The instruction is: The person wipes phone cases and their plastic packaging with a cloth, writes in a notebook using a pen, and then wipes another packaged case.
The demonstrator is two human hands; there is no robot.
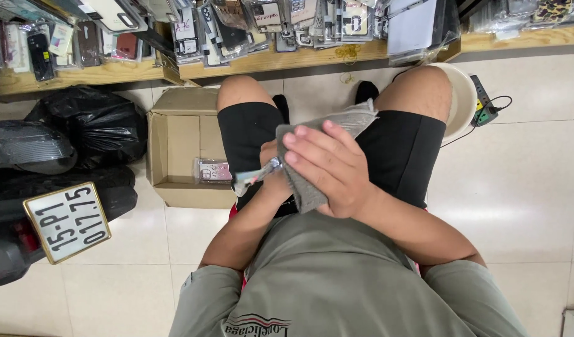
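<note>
Grey cloth (306,187) over packaged case (252,178)

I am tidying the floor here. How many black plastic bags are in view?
1. The black plastic bag sits on the floor at the left, between the cardboard box and the motorbike. More may be hidden behind the motorbike.
</note>
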